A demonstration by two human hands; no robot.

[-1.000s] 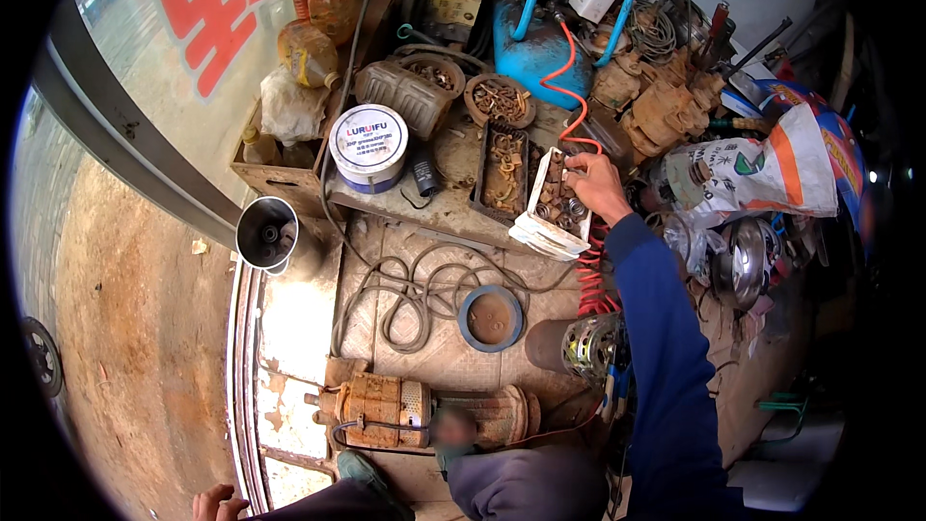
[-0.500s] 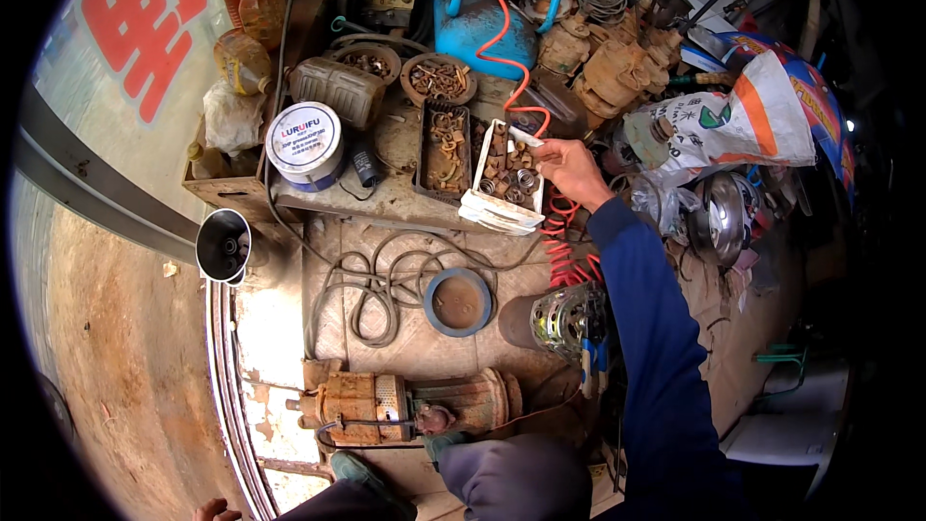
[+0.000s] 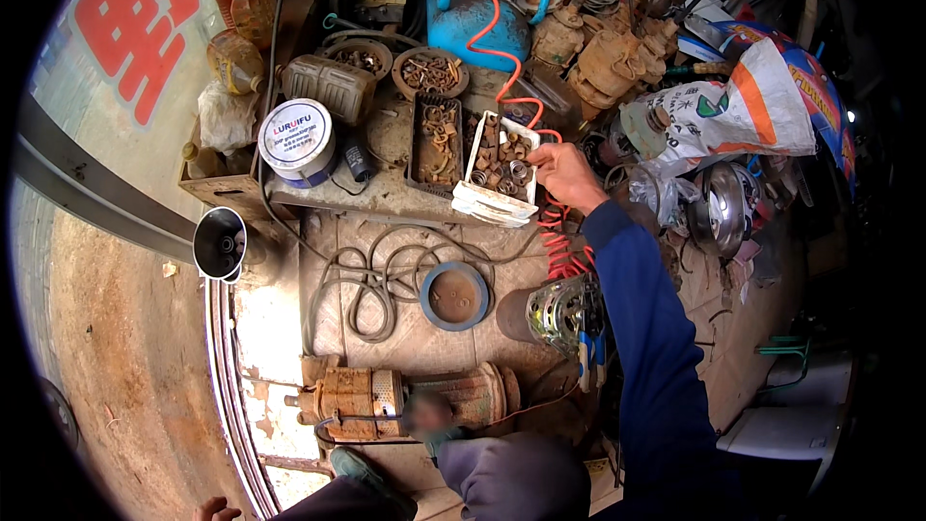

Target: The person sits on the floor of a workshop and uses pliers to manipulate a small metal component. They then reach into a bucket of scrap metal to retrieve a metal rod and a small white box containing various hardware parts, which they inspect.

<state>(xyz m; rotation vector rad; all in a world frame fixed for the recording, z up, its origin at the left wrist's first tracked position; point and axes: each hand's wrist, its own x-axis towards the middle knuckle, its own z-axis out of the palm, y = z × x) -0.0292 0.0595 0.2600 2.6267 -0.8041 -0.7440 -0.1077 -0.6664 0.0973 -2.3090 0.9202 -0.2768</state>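
My right hand reaches across from the right, its fingers closed at the right rim of a white plastic tray. Inside that tray lie rusty nuts, small metal pieces and coil springs. Just left of it stands a dark tray of rusty bolts and hooked parts. My left hand shows only partly at the lower left edge; its fingers are loosely bent and apart, with nothing visible in them. Whatever the right fingertips press against behind the rim is hidden.
A white tub and a black cylinder share the low bench. Below are coiled cable, a blue-rimmed dish and a rusty motor-pump near my feet. A red coiled hose hangs beside my forearm. Blue-handled pliers stand nearby.
The white tray has shifted slightly and its far right rim looks less raised. My right hand stays at its right side, fingers a little lower along the rim. The view has moved slightly.
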